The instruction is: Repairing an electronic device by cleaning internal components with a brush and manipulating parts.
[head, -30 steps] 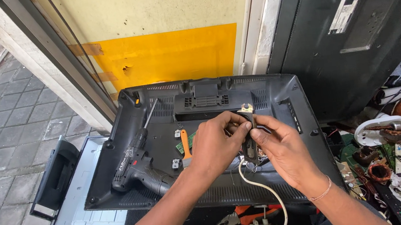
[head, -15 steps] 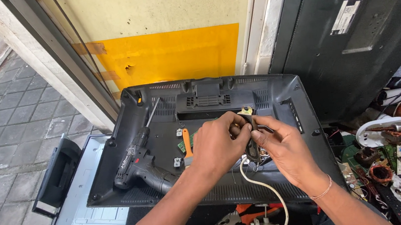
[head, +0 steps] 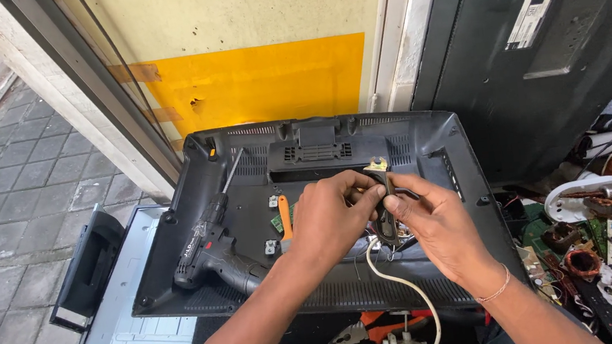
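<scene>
- Left hand [head: 330, 219] and right hand [head: 434, 219] — fingers pinched shut on a small dark part [head: 383, 205], brass-coloured tab on top.
- White cable [head: 404, 291] trailing below — over the black TV back cover [head: 426, 143].

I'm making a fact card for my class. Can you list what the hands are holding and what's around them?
left hand: pinches a small dark part, metal clip on top
right hand: grips the same part from the other side
white cable: hangs down from the part
under the hands: black TV back cover
cordless drill: lies on the cover, left of the hands
orange-handled tool: beside the left hand
</scene>
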